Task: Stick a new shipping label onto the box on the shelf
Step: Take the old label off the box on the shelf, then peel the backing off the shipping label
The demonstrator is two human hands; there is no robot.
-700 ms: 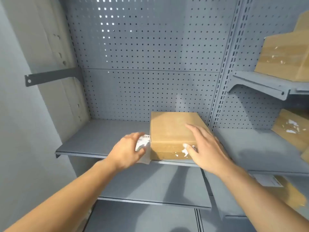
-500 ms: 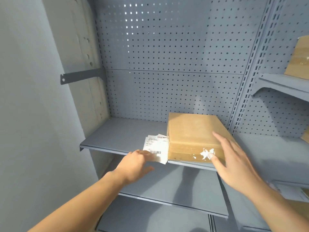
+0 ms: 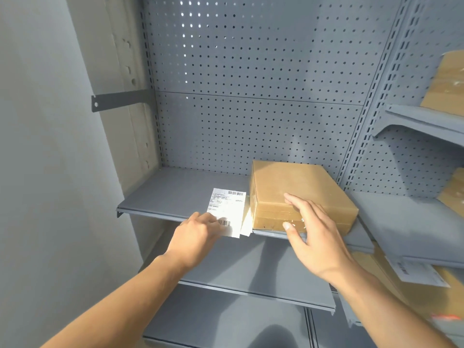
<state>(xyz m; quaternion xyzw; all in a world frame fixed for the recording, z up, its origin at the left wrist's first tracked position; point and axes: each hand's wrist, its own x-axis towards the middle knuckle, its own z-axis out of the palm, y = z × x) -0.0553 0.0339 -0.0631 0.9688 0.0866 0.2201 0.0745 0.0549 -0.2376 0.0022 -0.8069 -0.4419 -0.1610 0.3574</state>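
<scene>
Head view shows your left hand [image 3: 198,231] pinching the label [image 3: 226,212] beside the box [image 3: 301,194] on the shelf [image 3: 170,194], right hand [image 3: 311,237] spread empty; careless peeling could crease it.

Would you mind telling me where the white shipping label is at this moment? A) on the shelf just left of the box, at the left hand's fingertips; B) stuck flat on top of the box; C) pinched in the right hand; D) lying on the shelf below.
A: the shipping label lies on the shelf left of the box, its near end at the left hand; the right hand spreads open by the box.
</scene>
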